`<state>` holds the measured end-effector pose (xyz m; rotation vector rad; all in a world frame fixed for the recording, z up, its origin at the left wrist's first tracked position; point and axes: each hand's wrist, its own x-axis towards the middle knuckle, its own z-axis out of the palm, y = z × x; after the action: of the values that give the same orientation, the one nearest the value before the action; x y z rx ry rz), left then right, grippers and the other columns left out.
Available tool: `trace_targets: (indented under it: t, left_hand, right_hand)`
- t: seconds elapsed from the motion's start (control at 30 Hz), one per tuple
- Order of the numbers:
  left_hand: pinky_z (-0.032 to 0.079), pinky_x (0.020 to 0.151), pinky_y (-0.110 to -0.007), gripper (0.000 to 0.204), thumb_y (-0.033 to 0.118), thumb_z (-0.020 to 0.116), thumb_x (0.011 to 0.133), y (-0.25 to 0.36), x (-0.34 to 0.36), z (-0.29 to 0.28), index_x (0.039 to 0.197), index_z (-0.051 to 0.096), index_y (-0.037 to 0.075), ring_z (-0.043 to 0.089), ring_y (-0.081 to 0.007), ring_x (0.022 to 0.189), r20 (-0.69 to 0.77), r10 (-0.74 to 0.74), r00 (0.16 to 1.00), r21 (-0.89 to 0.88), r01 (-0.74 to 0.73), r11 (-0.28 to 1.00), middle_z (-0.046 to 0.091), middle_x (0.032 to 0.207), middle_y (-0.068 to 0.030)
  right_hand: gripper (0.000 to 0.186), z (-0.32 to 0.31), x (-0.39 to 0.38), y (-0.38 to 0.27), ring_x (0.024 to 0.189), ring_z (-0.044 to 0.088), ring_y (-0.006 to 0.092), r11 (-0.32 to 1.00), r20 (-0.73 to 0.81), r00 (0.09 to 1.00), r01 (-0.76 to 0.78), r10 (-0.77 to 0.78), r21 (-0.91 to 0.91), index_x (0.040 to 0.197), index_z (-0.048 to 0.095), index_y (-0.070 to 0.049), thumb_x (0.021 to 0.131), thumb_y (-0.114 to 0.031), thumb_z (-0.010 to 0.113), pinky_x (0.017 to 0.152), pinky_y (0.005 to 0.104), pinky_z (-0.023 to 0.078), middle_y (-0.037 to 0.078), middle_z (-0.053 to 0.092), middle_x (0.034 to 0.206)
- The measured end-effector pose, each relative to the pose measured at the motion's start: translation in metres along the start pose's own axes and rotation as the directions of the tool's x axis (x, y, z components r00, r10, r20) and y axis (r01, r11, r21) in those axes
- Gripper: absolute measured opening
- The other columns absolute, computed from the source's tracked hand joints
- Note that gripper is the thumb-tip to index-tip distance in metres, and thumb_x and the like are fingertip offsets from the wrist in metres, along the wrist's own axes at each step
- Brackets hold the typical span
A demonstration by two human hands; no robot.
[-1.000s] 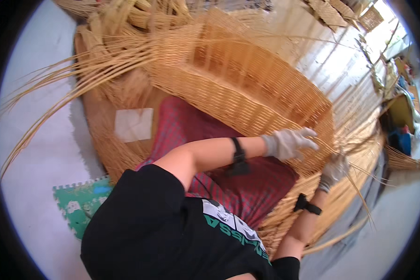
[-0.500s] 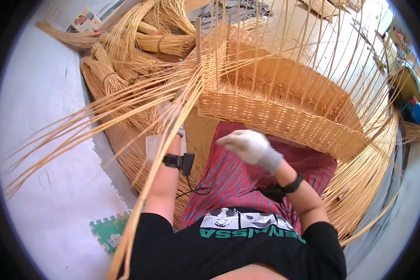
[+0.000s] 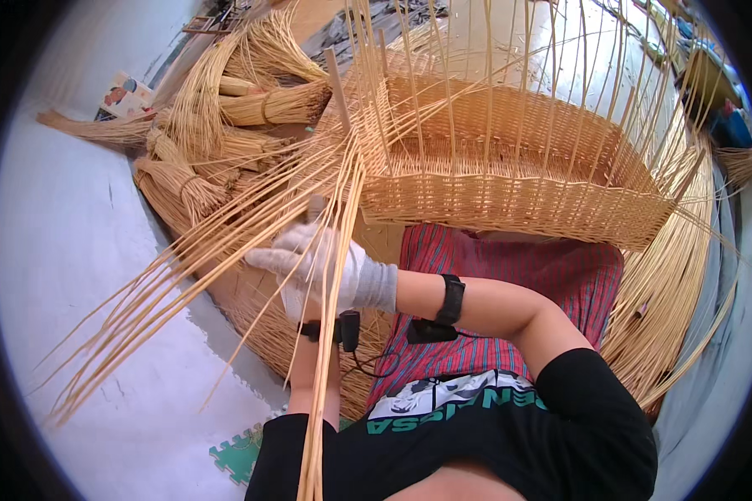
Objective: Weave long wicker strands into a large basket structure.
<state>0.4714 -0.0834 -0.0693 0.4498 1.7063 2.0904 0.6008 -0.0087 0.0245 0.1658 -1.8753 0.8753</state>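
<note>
A half-woven wicker basket lies before me, its upright stakes rising from the walls. Long loose willow rods fan out from its left corner, some to the left, some down toward my body. Behind the downward rods is my right hand in a white glove, stretched left across my left wrist with its fingers extended. My left hand, also gloved, is mostly covered by the right, so its fingers do not show. Just above the hands, a short grey-brown blunt end sticks up; its kind is unclear.
Tied willow bundles are piled at the far left beside the pale wall. More loose rods lie along the right. A red striped cloth covers my lap. A green foam mat piece is at lower left.
My right hand has swung left from over the striped cloth to the left hand among the rods. The view has shifted slightly, and the downward rods now hang more steeply.
</note>
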Motion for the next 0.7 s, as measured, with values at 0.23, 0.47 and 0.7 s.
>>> trace_targets:
  t: [0.23, 0.47, 0.7]
  left_hand:
    - [0.049, 0.103, -0.039, 0.067, 0.022, 0.072, 0.092, 0.031, -0.016, 0.007, 0.146, 0.041, -0.001, 0.057, -0.0283, 0.122, 0.142, -0.039, 0.989, -0.067, 0.049, 0.997, 0.055, 0.136, -0.0208]
    - [0.048, 0.108, -0.039, 0.077, 0.020, 0.073, 0.091, 0.097, -0.035, 0.048, 0.154, 0.034, -0.002, 0.055, -0.0294, 0.130, 0.489, -0.020, 0.872, 0.176, -0.076, 0.982, 0.051, 0.145, -0.0238]
    - [0.055, 0.092, -0.033, 0.036, 0.016, 0.058, 0.102, 0.080, 0.020, 0.069, 0.134, 0.055, -0.001, 0.052, -0.0065, 0.062, 0.735, 0.209, 0.646, 0.123, -0.430, 0.895, 0.053, 0.070, 0.0046]
  right_hand:
    - [0.031, 0.007, -0.017, -0.008, 0.093, 0.067, 0.0316, 0.988, 0.083, 0.985, 0.148, -0.150, 0.034, 0.108, 0.071, -0.010, 0.079, -0.021, 0.072, 0.086, 0.0455, 0.054, 0.010, 0.067, 0.096]
    - [0.026, -0.003, -0.041, -0.005, 0.084, 0.065, 0.0351, 0.911, 0.365, 0.890, 0.118, -0.274, 0.396, 0.087, 0.065, -0.012, 0.083, -0.037, 0.070, 0.078, 0.0461, 0.053, 0.011, 0.062, 0.075]
    - [0.022, -0.017, -0.010, -0.028, 0.068, 0.066, 0.0357, 0.989, 0.610, 0.791, -0.121, 0.046, 0.082, 0.074, 0.063, -0.010, 0.079, -0.029, 0.072, 0.063, 0.0467, 0.052, 0.013, 0.063, 0.065]
